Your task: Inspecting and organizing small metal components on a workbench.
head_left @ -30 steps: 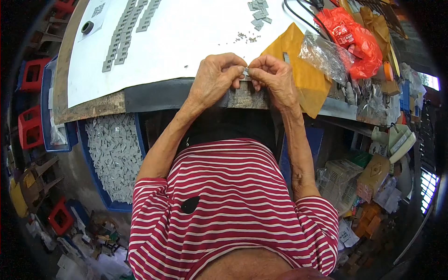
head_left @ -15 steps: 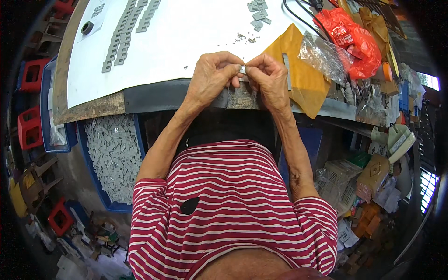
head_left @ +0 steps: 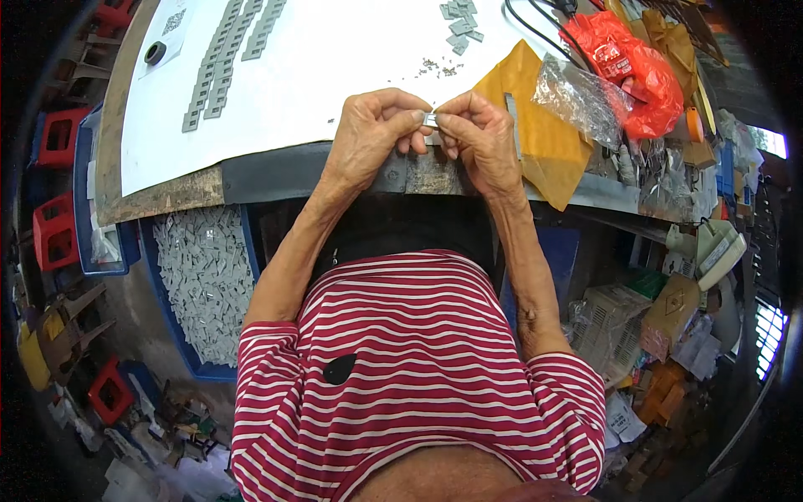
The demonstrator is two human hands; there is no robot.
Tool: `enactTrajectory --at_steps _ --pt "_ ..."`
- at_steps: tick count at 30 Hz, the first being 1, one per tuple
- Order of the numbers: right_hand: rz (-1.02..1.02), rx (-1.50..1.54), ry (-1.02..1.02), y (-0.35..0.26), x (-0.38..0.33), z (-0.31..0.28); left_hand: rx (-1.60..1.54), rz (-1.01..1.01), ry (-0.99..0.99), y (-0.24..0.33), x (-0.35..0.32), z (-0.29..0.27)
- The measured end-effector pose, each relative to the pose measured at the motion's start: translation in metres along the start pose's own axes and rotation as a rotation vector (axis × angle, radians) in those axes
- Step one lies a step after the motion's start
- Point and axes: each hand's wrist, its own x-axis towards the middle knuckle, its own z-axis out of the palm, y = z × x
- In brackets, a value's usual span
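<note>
Between my fingertips, above the table's front edge, is a small light-grey plastic piece (head_left: 430,120). My left hand (head_left: 372,138) pinches its left end with thumb and forefinger. Its right end is gripped the same way by my right hand (head_left: 483,140). Much of the piece is covered by my fingers, so its details cannot be made out. Just beyond my hands, tiny brownish metal parts (head_left: 438,69) lie scattered on the white sheet (head_left: 309,75). Farther back sits a loose pile of flat grey pieces (head_left: 460,25). To the left, similar grey pieces (head_left: 219,67) lie in long rows.
A yellow-brown envelope (head_left: 548,159), clear plastic wrap (head_left: 577,96) and a red plastic bag (head_left: 640,84) crowd the table's right side. A black ring (head_left: 155,53) lies at far left. Below the table edge, a blue bin (head_left: 150,276) holds many grey pieces.
Both hands have shifted very slightly left, with the small piece still pinched between them. A little more of the piece shows between my fingertips now.
</note>
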Motion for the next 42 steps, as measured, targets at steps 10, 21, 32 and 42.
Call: enactTrajectory --at_steps 10,21,32,42 --pt "0.039 0.022 -0.056 -0.001 0.002 -0.004 0.04 0.011 -0.017 0.002 -0.001 0.001" --pt "-0.027 -0.188 0.047 0.007 0.007 -0.003 0.289 0.112 0.058 0.004 -0.002 0.005" --pt "0.052 0.06 -0.006 0.001 0.008 -0.006 0.626 0.201 0.02 0.006 -0.001 -0.003" --pt "0.026 -0.108 0.057 0.001 0.01 -0.002 0.784 0.41 0.056 -0.002 0.001 -0.001"
